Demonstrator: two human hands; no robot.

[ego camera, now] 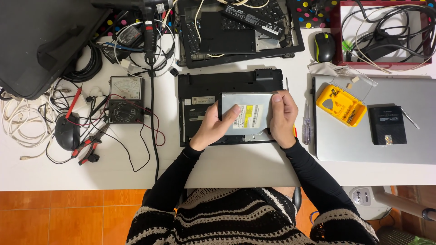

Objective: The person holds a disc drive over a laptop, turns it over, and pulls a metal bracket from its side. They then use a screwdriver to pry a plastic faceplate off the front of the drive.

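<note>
- Far left of the white tabletop: black mouse, red-handled pliers and an analogue multimeter with its leads trailing. None of it touches my hands.
- Left hand: fingers curled, thumb lying across the top face of the optical drive, pinching its left edge. Closed on it, not flat.
- The drive itself: a thin silver slab with a white-and-yellow label, held just above the upturned black laptop base in the middle of the tabletop. I cannot tell whether its lower edge rests on the base or hangs clear.
- Handling, as I judge it: light, stiff sheet-metal shell, smooth and a bit slippery on the broad faces. The thin lid probably dents if pressed in the middle, so I keep my grip on the two short edges and rigid corners.
- Right hand: wrapped round the drive's right edge, fingers on top, thumb hidden beneath. Closed firmly on it.
- Just right of that hand: a clear-handled screwdriver lying apart from it.
- Further right: a yellow bit case and a black hard disk, both on a closed silver laptop.
</note>
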